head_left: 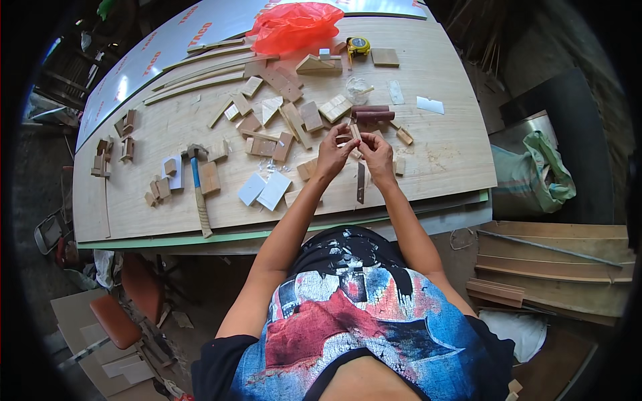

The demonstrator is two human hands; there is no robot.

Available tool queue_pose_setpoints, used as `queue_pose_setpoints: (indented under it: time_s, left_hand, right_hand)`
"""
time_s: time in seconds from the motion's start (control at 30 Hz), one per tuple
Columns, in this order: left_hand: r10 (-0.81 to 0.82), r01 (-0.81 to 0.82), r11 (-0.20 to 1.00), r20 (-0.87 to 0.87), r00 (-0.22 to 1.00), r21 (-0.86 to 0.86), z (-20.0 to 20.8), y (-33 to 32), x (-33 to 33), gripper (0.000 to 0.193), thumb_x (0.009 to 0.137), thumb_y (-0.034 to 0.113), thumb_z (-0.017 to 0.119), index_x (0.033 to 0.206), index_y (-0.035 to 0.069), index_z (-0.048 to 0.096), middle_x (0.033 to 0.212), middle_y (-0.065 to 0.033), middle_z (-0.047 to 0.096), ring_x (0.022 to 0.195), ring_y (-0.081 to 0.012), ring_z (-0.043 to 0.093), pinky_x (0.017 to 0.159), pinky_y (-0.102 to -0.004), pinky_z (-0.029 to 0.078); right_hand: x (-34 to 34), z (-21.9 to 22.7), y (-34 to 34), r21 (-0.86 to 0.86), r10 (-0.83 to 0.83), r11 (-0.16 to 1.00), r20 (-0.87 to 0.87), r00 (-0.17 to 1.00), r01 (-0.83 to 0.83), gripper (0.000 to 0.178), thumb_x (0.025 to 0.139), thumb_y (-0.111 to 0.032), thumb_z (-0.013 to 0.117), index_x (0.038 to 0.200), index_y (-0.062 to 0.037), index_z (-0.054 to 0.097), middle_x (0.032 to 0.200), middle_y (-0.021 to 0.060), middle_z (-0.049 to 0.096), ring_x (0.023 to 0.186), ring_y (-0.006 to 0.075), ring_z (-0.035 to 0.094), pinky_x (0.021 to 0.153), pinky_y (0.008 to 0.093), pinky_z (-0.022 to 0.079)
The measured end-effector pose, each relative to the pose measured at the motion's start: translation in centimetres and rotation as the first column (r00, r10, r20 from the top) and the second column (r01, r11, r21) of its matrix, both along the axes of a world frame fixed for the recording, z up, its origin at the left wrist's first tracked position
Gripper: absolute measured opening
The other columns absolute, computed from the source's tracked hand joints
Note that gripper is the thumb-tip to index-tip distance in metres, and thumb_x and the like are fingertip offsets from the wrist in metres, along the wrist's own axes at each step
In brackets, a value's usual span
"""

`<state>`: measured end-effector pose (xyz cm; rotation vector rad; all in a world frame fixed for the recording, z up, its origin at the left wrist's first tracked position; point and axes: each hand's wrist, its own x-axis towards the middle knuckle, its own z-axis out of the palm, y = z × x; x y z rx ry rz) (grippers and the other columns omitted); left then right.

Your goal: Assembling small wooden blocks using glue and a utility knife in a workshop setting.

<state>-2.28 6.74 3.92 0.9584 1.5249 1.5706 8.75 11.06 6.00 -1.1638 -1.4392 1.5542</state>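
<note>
Over the near middle of the plywood tabletop, my left hand and my right hand meet at a small light wooden block. The fingertips of both hands are closed on it, one from each side. Just beyond the hands lie dark red rolls. A narrow dark metal strip lies on the table below my right hand. Two white-faced square tiles sit to the left of my left forearm. Several wooden blocks are scattered past my left hand.
A hammer with a blue and wooden handle lies to the left, near small blocks. Farther back are a red plastic bag, a yellow tape measure and long wood strips. A green-white sack stands off the right edge.
</note>
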Motion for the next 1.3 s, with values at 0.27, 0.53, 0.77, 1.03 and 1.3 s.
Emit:
queue_pose_setpoints:
  time_s: [0.27, 0.53, 0.77, 1.03, 1.3]
  left_hand:
    - [-0.035, 0.053, 0.996, 0.229, 0.973, -0.073, 0.1, 2.2, -0.8, 0.035, 0.077, 0.006, 0.059, 0.108, 0.0, 0.046, 0.092, -0.0071, 0.055, 0.08, -0.0124, 0.053, 0.069, -0.0237, 0.045]
    - [0.086, -0.005, 0.967, 0.31, 0.947, -0.254, 0.4, 6.3, -2.4, 0.028, 0.077, 0.006, 0.046, 0.105, 0.002, 0.046, 0.085, -0.0032, 0.051, 0.068, -0.0074, 0.044, 0.058, -0.0205, 0.038]
    - [0.066, -0.063, 0.942, -0.002, 0.998, -0.329, -0.4, 9.2, -3.1, 0.021, 0.081, 0.016, 0.053, 0.094, 0.0, 0.05, 0.082, -0.0074, 0.054, 0.072, -0.0123, 0.051, 0.062, -0.024, 0.041]
    - [-0.024, -0.145, 0.94, -0.483, 0.875, -0.309, 0.0, 9.1, -2.6, 0.025, 0.073, 0.015, 0.059, 0.092, -0.001, 0.053, 0.085, -0.0162, 0.055, 0.079, -0.0281, 0.055, 0.069, -0.0335, 0.043]
    - [-0.056, -0.173, 0.955, -0.716, 0.696, -0.243, -0.6, 10.8, -3.5, 0.053, 0.064, 0.02, 0.067, 0.11, 0.005, 0.047, 0.102, -0.0125, 0.052, 0.096, -0.0289, 0.048, 0.078, -0.0386, 0.036]
  right_hand:
    - [0.4, -0.9, 2.2, 0.129, 0.133, 0.981, 0.105, 0.986, -0.146, 0.024, 0.077, -0.01, 0.061, 0.098, 0.0005, 0.057, 0.078, 0.003, 0.059, 0.071, 0.0068, 0.054, 0.061, 0.0209, 0.045]
    - [-0.9, 0.4, 8.4, 0.308, -0.217, 0.943, 0.287, 0.933, 0.124, 0.034, 0.072, -0.01, 0.063, 0.102, 0.0023, 0.053, 0.072, 0.0067, 0.056, 0.062, 0.0134, 0.054, 0.059, 0.0254, 0.046]
    - [-3.1, -0.2, 11.0, 0.432, -0.241, 0.9, 0.376, 0.895, 0.061, 0.035, 0.069, -0.011, 0.066, 0.1, 0.0016, 0.054, 0.074, 0.0107, 0.056, 0.062, 0.0181, 0.055, 0.059, 0.0281, 0.046]
    - [-3.5, -0.9, 11.7, 0.577, -0.264, 0.814, 0.264, 0.928, 0.068, 0.011, 0.07, -0.006, 0.063, 0.079, 0.0007, 0.06, 0.074, 0.0114, 0.058, 0.064, 0.0214, 0.057, 0.059, 0.0294, 0.045]
    - [-3.6, -1.9, 11.7, 0.585, -0.291, 0.803, 0.212, 0.933, 0.117, 0.011, 0.074, -0.007, 0.061, 0.08, 0.0009, 0.058, 0.075, 0.0125, 0.06, 0.064, 0.0198, 0.058, 0.054, 0.0284, 0.045]
